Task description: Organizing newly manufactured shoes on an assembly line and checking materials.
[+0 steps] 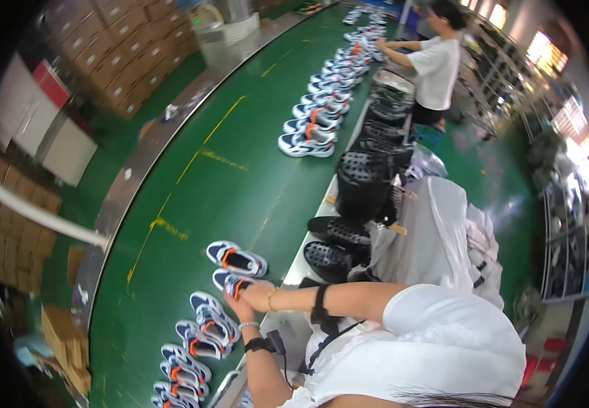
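Note:
A navy and white sneaker with orange trim (pixel 223 277) rests on the green conveyor belt (pixel 199 197), tilted slightly toward me. My right hand (pixel 259 296) reaches over its heel end, with the fingers at the opening. Close below it, my left hand (pixel 241 311) has its fingers against the near side of the same shoe. Both hands are closed about it, and my fingers partly hide its heel. Just beyond lies a matching sneaker (pixel 237 260), and another pair (pixel 211 323) sits on the near side.
Beside the belt's right edge stand black perforated clogs (pixel 330 260) and black shoe forms (pixel 366 180). White cloth (pixel 417 238) drapes next to them. Farther along, a co-worker (pixel 437 64) handles sneakers in a long row (pixel 325 112). Cartons (pixel 117 51) are stacked at the left.

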The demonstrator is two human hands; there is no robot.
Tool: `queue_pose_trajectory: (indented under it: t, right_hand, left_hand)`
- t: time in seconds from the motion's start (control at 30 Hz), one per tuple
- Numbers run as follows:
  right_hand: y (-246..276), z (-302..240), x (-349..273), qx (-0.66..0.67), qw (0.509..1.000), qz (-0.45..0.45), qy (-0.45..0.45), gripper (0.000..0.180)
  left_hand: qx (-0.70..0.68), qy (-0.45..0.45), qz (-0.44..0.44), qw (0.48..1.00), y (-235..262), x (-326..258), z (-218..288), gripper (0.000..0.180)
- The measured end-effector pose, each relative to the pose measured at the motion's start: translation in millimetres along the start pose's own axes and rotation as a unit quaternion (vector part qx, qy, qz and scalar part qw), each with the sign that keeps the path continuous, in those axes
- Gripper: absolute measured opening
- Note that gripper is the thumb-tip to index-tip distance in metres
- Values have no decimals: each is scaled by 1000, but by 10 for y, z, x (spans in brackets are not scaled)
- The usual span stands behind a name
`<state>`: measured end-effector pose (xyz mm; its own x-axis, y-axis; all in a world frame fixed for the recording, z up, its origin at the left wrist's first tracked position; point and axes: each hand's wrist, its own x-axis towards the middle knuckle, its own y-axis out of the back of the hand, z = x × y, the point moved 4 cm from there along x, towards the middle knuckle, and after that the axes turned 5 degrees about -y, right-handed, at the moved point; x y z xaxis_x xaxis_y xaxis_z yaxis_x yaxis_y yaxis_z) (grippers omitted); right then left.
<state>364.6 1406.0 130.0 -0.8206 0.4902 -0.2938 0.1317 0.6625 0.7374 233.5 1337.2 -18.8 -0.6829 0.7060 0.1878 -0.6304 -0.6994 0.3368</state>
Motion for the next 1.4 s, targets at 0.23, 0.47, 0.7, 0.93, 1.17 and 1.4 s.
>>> queue_pose_trajectory:
  t: [0.23,0.47,0.7,0.93,1.17,1.4]
  right_hand:
    - [2133,675,-1985,295,951,93,12,35]
    - [3639,1995,-3233,156,833,516,-120,39]
    - [3526,3167,-3518,78,914,354,-181,63]
    - [3516,3223,-3574,85,902,384,-177,60]
    - [3670,3064,-3994,251,775,562,-144,52]
    - [3550,2631,-3589,314,774,544,-76,53]
  left_hand:
    - [49,41,-53,997,-856,9,637,57]
    - [93,98,-93,986,-319,370,509,60]
    - [305,-193,-99,927,-901,76,1897,44]
    - [571,-142,-342,732,-1403,514,1170,53]
    - [593,37,-492,637,-1374,501,-411,68]
    - [558,-96,-407,717,-1606,-31,-348,49]
